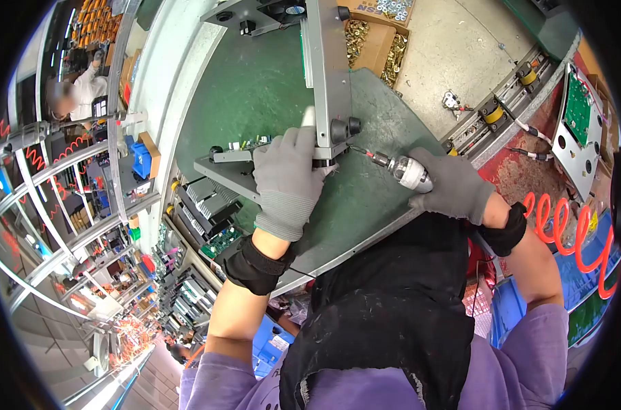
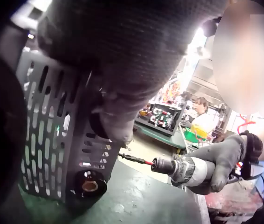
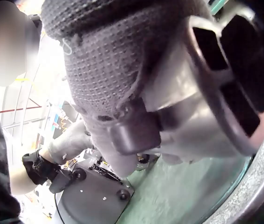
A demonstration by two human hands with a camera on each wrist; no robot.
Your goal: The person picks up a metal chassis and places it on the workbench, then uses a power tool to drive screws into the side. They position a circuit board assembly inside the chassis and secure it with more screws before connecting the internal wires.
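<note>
In the head view, my grey-gloved left hand [image 1: 288, 174] grips the near corner of an upright grey metal case [image 1: 334, 75], one finger stretched along its panel. Black round feet [image 1: 344, 128] stick out from the case's right side. My gloved right hand [image 1: 454, 181] holds a power screwdriver [image 1: 413, 175], its bit pointing left at the case corner. From the left wrist, the case's slotted side [image 2: 43, 135] shows, with the dark bit [image 2: 136, 159] close by my left fingertips. The right wrist view shows the screwdriver's rear body [image 3: 188, 116] large within my grip.
The case stands on a green worktop [image 1: 249, 82]. Cardboard boxes of brass-coloured screws [image 1: 355, 41] lie beyond it. A coiled red hose [image 1: 584, 246] hangs at right, below a panel with a green circuit board [image 1: 580, 102]. Another person [image 1: 88, 89] works at far left.
</note>
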